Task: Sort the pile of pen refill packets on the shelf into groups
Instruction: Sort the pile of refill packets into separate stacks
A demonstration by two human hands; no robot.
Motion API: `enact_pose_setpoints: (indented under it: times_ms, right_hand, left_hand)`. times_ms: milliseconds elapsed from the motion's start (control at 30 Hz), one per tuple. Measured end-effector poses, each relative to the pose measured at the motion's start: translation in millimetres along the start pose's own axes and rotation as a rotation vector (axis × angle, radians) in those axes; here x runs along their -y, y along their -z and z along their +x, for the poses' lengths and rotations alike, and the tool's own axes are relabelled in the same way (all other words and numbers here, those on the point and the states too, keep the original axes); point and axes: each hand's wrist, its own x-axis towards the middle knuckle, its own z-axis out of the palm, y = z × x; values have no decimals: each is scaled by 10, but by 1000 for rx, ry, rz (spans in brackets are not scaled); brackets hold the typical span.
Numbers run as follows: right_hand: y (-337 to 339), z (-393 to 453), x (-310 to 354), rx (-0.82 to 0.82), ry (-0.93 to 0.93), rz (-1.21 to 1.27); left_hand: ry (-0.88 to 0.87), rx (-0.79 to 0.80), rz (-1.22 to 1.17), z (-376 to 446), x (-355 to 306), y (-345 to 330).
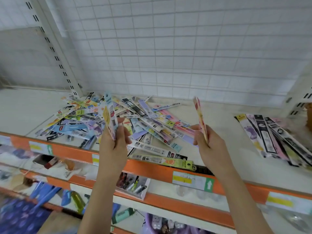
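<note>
Your left hand [114, 141] holds several thin, glossy plastic refill packets [109, 122] and your right hand [205, 141] one pink packet [200, 119]; these look light, bendy and slippery, so keep the grip near the lower end.

White wire-grid wall [168, 48], orange-edged shelves [168, 174]

A shop: orange-edged shelves [81, 153] with price labels [192, 180] and packaged stationery [131, 184].
</note>
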Motion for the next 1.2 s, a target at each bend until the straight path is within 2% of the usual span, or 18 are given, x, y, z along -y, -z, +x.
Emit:
enact_pose_setpoints:
  times_ms: [100, 200, 267, 467, 600, 700, 867, 1100, 1200]
  right_hand:
    - [49, -17, -17, 8, 13, -33]
    - [88, -54, -41, 2, -34, -47]
    - [128, -79, -61, -12, -57, -54]
    - [231, -109, -76, -43, -70, -69]
    - [271, -122, -88, -36, -60, -77]
    - [304, -131, -115, -38, -66, -76]
    - [329, -142, -156, -39, -55, -96]
    - [306, -104, -170, 10, -14, -141]
    - [284, -85, -172, 32, 2, -154]
  left_hand:
    - [36, 19, 166, -29, -61, 71]
    - [7, 227, 535, -24, -27, 85]
    - [14, 371, 698, -56, -12, 46]
    - [97, 610, 768, -42, -54, -160]
    - [203, 835, 741, 92, -78, -263]
    - [270, 899, 701, 152, -71, -298]
    - [165, 871, 701, 139, -43, -297]
    - [-85, 563, 606, 126, -107, -200]
    - [-114, 487, 525, 120, -115, -202]
